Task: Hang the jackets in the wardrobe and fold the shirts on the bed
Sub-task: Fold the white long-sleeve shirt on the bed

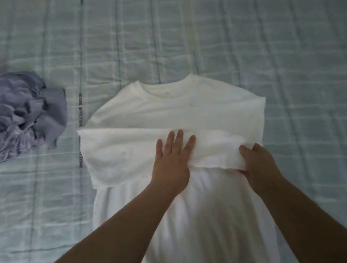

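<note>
White shirt (171,101) flat on bed (286,33), neck label unreadable. Left hand (172,159) open, pressing folded sleeve; right hand (257,163) pinching sleeve edge. Crumpled purple garment (14,113) left of shirt.

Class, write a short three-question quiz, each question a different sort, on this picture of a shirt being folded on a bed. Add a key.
1. True or false: the white shirt lies with its collar pointing away from the person.
2. Which hand pinches the folded sleeve's edge: A left hand, B right hand?
3. Fill in: the crumpled purple garment lies to the ___ of the shirt on the bed.

Key: 1 true; 2 B, while the left hand presses flat; 3 left.
</note>
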The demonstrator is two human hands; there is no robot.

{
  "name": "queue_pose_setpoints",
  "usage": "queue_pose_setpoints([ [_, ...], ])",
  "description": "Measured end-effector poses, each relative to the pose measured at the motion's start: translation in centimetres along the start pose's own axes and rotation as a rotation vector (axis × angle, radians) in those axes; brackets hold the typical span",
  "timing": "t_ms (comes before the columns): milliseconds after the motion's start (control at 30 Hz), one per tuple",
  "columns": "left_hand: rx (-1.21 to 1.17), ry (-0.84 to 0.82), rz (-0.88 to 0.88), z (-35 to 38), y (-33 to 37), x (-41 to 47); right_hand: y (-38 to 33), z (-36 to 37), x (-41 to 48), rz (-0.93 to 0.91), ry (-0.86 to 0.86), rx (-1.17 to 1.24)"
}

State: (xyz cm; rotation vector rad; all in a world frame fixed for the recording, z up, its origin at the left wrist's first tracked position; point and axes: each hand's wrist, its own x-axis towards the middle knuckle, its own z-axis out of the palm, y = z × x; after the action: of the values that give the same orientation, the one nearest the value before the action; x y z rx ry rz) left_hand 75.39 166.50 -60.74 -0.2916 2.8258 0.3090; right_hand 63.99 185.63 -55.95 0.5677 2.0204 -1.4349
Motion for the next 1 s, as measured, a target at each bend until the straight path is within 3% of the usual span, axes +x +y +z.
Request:
queue_pose_setpoints([
  [300,0.027,-0.05,0.096,1.0,2.3,0.1,1.9,-2.2,1.5,-0.271,0.27,-0.466],
  [433,0.025,-0.022,0.098,1.2,2.7,0.3,2.3,-2.6,2.4,-0.361,0.354,-0.538],
  [600,0.051,-0.035,0.115,2.3,2.3,0.1,3.3,-1.8,1.6,-0.406,0.322,-0.522],
  [733,0.015,-0.01,0.141,2.1,2.0,-1.1,3.7,-1.4,0.3,-0.568,0.496,-0.704],
  [800,-0.014,0.019,0.134,1.8,1.8,-2.3,4.2,-0.9,-0.8,-0.777,0.424,-0.818],
  [867,-0.04,0.062,0.061,1.8,1.3,-3.4,5.4,0.0,-1.2,-0.962,0.236,-0.986],
  [933,-0.033,0.078,-0.069,1.9,0.6,-4.1,6.7,0.8,-0.8,-0.999,0.108,-1.16],
  [1000,-0.002,0.061,-0.157,2.6,-0.2,-4.7,7.6,1.2,0.2,-0.948,0.083,-1.279],
])
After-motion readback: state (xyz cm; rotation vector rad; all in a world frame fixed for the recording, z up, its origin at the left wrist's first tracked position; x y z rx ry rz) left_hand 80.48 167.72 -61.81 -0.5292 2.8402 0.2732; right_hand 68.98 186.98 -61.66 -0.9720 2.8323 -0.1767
